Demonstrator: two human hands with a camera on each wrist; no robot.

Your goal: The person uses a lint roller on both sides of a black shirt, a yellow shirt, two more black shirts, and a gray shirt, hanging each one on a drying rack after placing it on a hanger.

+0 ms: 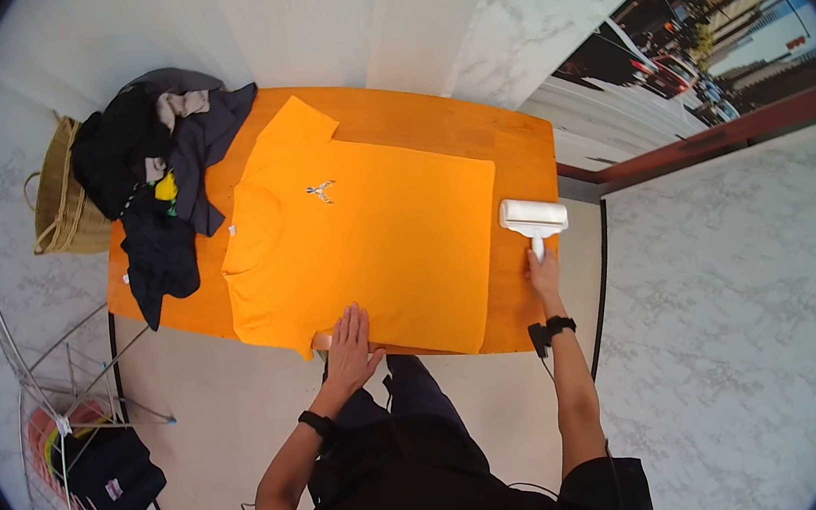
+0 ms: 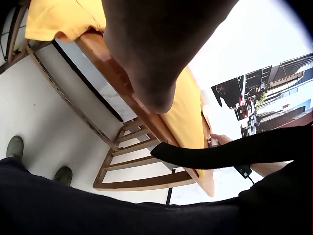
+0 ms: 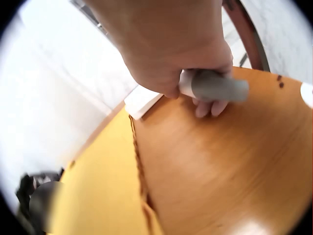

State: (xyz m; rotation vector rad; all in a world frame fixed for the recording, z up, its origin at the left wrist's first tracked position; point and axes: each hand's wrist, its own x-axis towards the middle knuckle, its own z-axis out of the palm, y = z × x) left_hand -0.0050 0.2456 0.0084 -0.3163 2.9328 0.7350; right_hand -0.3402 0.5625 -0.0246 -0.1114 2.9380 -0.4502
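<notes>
Marble-look floor and white wall surround an orange wooden table (image 1: 516, 142) with a black metal frame. Orange t-shirt (image 1: 366, 240) lies spread flat across the tabletop, collar toward the left end, small grey logo on the chest, hem toward the right end. Lint roller (image 1: 533, 218) sits on bare wood just beside the shirt's hem edge, white roll head away from the person, handle pointing back at them. Right hand (image 1: 543, 273) grips the handle; the right wrist view shows fingers (image 3: 210, 105) curled round the grey handle end (image 3: 215, 86), with the white roll at the shirt's edge. Left hand (image 1: 351, 345) lies flat on the shirt near the table's near edge, fingers straight and spread, pressing the fabric. Both wrists wear black bands.

Pile of dark clothes (image 1: 158, 183) sits on the table's left end, partly hanging over the edge, touching the shirt's sleeve area. Woven basket (image 1: 59, 194) stands on the floor just beside that end. Wire rack (image 1: 44, 417) stands on the floor at left, dark garment (image 1: 111, 475) draped at its base. Wooden chair (image 2: 132, 161) sits under the table in the left wrist view.
</notes>
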